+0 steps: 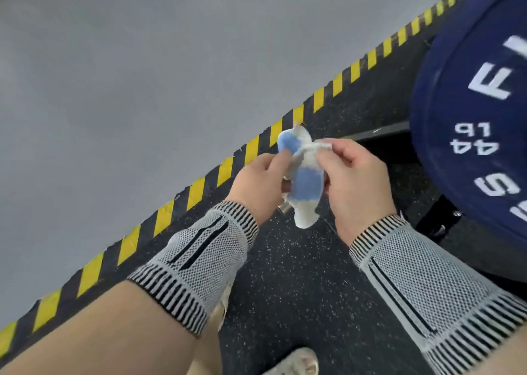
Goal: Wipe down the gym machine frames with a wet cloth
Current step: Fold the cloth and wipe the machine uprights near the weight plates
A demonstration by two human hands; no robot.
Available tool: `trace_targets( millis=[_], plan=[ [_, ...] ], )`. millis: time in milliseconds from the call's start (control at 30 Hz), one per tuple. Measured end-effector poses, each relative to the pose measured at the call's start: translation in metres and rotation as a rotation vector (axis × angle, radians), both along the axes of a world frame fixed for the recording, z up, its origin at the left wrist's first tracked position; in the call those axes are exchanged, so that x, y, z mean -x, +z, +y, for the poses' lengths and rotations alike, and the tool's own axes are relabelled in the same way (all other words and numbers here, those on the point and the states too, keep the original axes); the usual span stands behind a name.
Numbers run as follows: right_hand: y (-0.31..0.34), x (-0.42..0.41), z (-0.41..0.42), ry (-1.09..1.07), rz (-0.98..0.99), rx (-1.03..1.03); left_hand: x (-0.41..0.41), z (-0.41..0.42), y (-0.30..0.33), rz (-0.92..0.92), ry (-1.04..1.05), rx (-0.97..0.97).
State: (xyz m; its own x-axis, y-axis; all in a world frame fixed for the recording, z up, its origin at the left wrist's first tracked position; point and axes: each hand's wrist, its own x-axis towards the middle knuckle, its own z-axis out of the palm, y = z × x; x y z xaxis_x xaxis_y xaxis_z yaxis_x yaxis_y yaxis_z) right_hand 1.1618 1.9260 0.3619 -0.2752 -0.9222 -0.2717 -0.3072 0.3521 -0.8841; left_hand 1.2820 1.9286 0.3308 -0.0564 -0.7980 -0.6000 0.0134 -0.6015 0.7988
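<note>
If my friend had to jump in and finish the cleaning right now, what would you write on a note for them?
Left hand: pinching the blue and white cloth at its left side.
Right hand: pinching the same cloth near its top; it is held between both hands in the air, touching no machine.
Close by on the right: a blue weight plate and a black frame bar above the speckled floor.
Done: cloth is in hand.
Left: wiping the frames; no wiping is under way in this view.

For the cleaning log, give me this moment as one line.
left hand grips cloth | right hand pinches cloth | frame not touched
</note>
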Motion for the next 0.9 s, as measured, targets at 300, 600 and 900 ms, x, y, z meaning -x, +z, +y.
trace_targets(
  millis=[300,600,900],
  plan=[
    [0.164,-0.031,0.001,0.034,-0.014,0.057,-0.039,0.005,0.159,-0.157,0.018,0.051],
    [0.292,-0.025,0.016,0.103,0.102,0.230,-0.031,0.000,0.286,-0.437,-0.259,0.527],
    [0.377,-0.019,-0.066,-0.084,0.296,0.362,-0.055,-0.121,0.341,-0.510,-0.964,0.549]
  ],
)
